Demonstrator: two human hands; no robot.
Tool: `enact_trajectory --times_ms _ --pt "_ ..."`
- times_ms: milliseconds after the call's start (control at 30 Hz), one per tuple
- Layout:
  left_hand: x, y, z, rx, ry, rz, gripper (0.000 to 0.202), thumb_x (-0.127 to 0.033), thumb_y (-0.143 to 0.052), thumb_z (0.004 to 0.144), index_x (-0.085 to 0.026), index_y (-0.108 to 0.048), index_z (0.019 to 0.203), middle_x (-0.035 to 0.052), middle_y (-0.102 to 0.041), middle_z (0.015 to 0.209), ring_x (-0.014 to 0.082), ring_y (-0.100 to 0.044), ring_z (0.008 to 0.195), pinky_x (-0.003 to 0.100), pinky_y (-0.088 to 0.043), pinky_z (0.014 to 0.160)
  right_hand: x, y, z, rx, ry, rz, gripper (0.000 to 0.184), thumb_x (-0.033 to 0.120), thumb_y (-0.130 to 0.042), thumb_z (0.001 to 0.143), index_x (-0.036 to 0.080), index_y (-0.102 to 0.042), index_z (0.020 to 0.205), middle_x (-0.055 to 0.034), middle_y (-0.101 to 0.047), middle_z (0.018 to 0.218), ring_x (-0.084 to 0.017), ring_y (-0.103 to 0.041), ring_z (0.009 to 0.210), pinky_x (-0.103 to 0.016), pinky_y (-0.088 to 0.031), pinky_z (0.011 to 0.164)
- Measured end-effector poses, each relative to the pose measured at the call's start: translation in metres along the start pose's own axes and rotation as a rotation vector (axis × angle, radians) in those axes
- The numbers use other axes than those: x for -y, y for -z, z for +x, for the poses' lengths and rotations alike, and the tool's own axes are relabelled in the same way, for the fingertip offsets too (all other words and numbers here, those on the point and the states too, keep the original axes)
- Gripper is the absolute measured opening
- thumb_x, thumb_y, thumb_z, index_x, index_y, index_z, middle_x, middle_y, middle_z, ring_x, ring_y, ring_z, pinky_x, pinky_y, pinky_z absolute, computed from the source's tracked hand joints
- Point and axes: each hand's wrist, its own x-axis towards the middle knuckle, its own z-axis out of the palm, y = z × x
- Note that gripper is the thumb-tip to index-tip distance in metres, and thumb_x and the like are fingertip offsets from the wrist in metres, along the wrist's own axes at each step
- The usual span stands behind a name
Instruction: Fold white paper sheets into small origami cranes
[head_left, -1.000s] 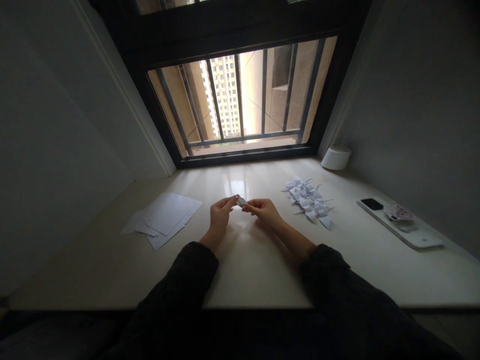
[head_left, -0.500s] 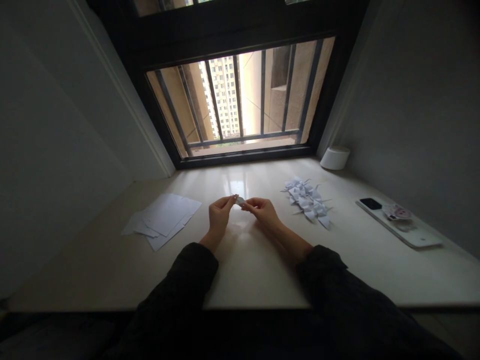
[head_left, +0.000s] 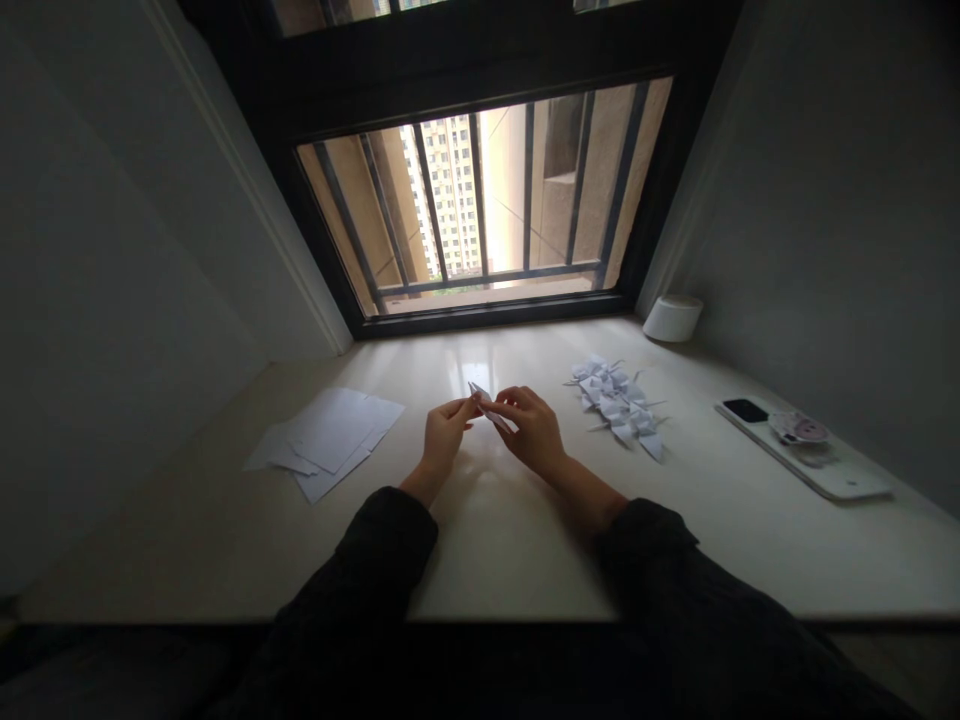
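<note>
A small folded piece of white paper (head_left: pixel 484 402) is held between both hands above the pale table (head_left: pixel 495 540). My left hand (head_left: pixel 444 437) pinches its left side with fingertips closed. From the right, my right hand (head_left: pixel 534 428) grips it, fingers curled around the paper. Both arms wear dark sleeves. A pile of several folded white paper figures (head_left: pixel 619 405) lies to the right of my hands. Flat white paper sheets (head_left: pixel 326 437) lie to the left.
A white phone (head_left: pixel 806 450) with a round sticker lies at the right. A white round container (head_left: pixel 673 317) stands in the back right corner by the barred window (head_left: pixel 480 200). Grey walls close in on both sides.
My right hand has turned and risen slightly, tilting the folded paper so a point sticks upward. The left hand shifted a little to the right.
</note>
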Motion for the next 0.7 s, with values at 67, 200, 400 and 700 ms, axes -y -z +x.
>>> enact_trajectory --times_ms 67,200,400,700 --pt "0.0002 0.0017 0.0015 -0.017 -0.002 -0.019 0.04 -0.054 -0.067 0.069 -0.018 -0.074 0.085 0.0089 -0.072 0.085 0.0237 -0.066 0.087 0.032 -0.046 0.073 -0.0003 -0.0011 -0.0003 0.028 0.039 0.032 0.036 0.013 -0.056 0.083 0.032 -0.066 0.112 -0.004 -0.064 0.092 -0.018 -0.052 0.077 -0.03 -0.045 0.067" --pt "0.0033 0.0044 0.0047 -0.013 0.053 -0.082 0.04 -0.053 -0.069 0.066 -0.018 -0.074 0.084 0.0084 -0.072 0.083 0.0213 -0.066 0.082 0.032 -0.047 0.074 -0.0018 -0.0002 0.0001 0.009 0.015 0.138 0.032 0.016 -0.059 0.082 0.032 -0.067 0.109 -0.0033 -0.064 0.092 -0.018 -0.053 0.079 -0.031 -0.047 0.068" --pt "0.0039 0.0044 0.0049 -0.005 0.03 -0.063 0.041 -0.052 -0.071 0.065 -0.016 -0.075 0.083 0.0079 -0.072 0.078 0.0195 -0.064 0.077 0.033 -0.047 0.075 -0.0028 0.0024 0.0023 -0.012 -0.086 0.277 0.015 0.025 -0.067 0.079 0.031 -0.073 0.092 -0.0027 -0.065 0.085 -0.018 -0.055 0.08 -0.032 -0.047 0.072" --pt "0.0021 0.0011 0.0023 -0.011 -0.041 -0.012 0.035 -0.049 -0.073 0.064 -0.017 -0.076 0.079 0.0052 -0.071 0.072 0.0172 -0.062 0.07 0.03 -0.046 0.069 -0.006 -0.0026 0.0006 0.045 -0.179 0.427 0.009 0.029 -0.071 0.075 0.032 -0.075 0.083 -0.0027 -0.065 0.08 -0.018 -0.058 0.079 -0.033 -0.047 0.075"
